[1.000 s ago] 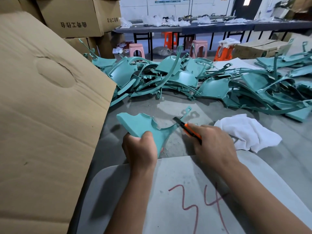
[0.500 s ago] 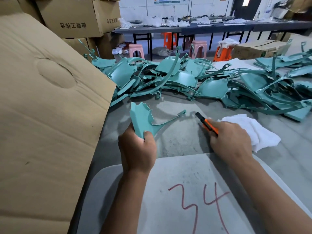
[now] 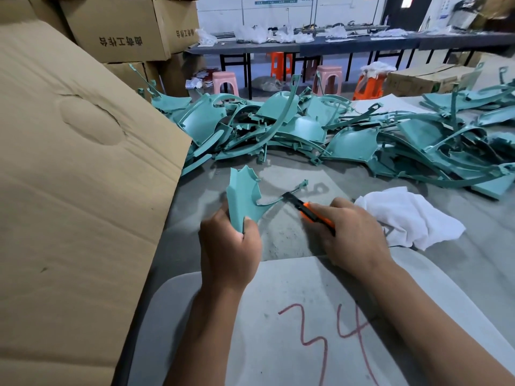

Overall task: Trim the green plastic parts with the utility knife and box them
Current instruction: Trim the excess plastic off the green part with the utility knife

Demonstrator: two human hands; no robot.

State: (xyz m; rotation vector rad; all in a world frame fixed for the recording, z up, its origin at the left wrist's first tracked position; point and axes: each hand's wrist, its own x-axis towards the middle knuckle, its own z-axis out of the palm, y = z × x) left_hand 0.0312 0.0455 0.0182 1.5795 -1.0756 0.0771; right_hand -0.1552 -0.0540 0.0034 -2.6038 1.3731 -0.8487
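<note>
The right hand (image 3: 354, 232) is gripping the knife (image 3: 308, 208), bringing its tip back against the part's (image 3: 245, 201) thin arm after drawing away. The left hand (image 3: 230, 246), beside it, is clasping the part upright above the bench (image 3: 459, 263), so trimming is resuming; boxing is yet to come.

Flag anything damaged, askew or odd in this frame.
The brown cardboard box flap at left has a round dent with creases running from it. The green plastic parts lie in a tangled heap, not stacked.

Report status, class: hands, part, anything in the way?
Left hand grips green part. Right hand holds utility knife, tip at part's thin arm. White cloth beside right hand, clear of cut.
</note>
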